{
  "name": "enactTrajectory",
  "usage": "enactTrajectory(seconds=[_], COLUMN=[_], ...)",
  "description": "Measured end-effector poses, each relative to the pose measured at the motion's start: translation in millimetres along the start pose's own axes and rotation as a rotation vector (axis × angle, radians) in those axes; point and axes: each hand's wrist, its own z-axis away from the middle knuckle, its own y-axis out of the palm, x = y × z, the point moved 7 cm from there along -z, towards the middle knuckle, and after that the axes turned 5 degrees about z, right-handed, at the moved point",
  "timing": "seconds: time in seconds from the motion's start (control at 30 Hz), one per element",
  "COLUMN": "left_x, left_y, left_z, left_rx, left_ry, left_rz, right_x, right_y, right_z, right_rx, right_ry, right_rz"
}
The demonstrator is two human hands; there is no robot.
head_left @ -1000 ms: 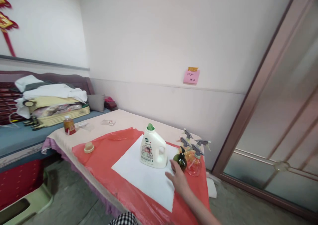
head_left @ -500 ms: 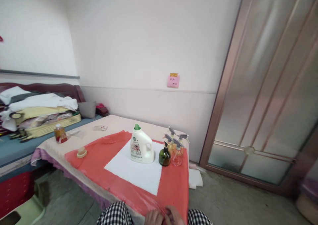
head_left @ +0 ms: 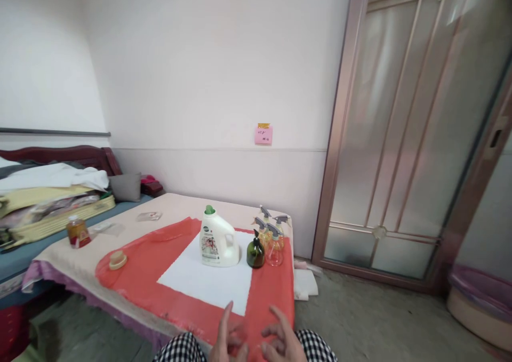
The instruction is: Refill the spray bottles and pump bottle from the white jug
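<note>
My left hand (head_left: 229,338) is raised at the near edge of the table, its fingers apart and nothing in them. Close beside it, my right hand (head_left: 280,336) is also open, with fingers spread and slightly blurred. Both hover over a red plastic sheet (head_left: 140,276). Beyond them a white cloth (head_left: 196,287) lies on the sheet, bearing a white detergent jug (head_left: 214,242) with a green cap. To the jug's right stand a dark green pump bottle (head_left: 255,252) and several spray bottles (head_left: 274,251) with grey trigger heads.
A beige round object (head_left: 118,260) sits on the sheet's left end. Farther left are a bottle of amber liquid (head_left: 78,233) and a flat clear packet (head_left: 149,216). A bed (head_left: 126,204) adjoins the table. A tub (head_left: 480,308) stands at right, near a glass door (head_left: 384,138).
My hands have lifted and parted from their place together at the table's near edge, and their fingers have spread. The view has turned slightly right.
</note>
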Motion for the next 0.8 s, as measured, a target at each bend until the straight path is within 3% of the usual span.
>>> enactTrajectory(seconds=[0.13, 0.23, 0.33, 0.53, 0.8], left_x=[-53.0, -72.1, -62.5, -20.0, -20.4], left_y=[-17.3, -24.5, -26.5, -24.8, -24.6], left_z=[-2.3, -2.6, -4.6, -8.4, -12.4], left_rx=[-0.080, -0.125, -0.117, -0.039, -0.069], left_ry=[0.179, 0.281, 0.264, 0.070, 0.058], left_rz=[0.017, 0.002, 0.007, 0.031, 0.067], right_x=[64.4, 90.4, 86.7, 57.5, 69.5], right_y=[-14.5, -17.6, -15.7, -10.4, -12.4], right_z=[6.2, 8.1, 7.1, 4.3, -0.2], right_rx=[-0.130, -0.153, -0.103, -0.014, -0.024], right_ry=[-0.217, -0.273, -0.212, 0.001, -0.021], right_rz=[0.136, 0.238, 0.217, 0.095, 0.060])
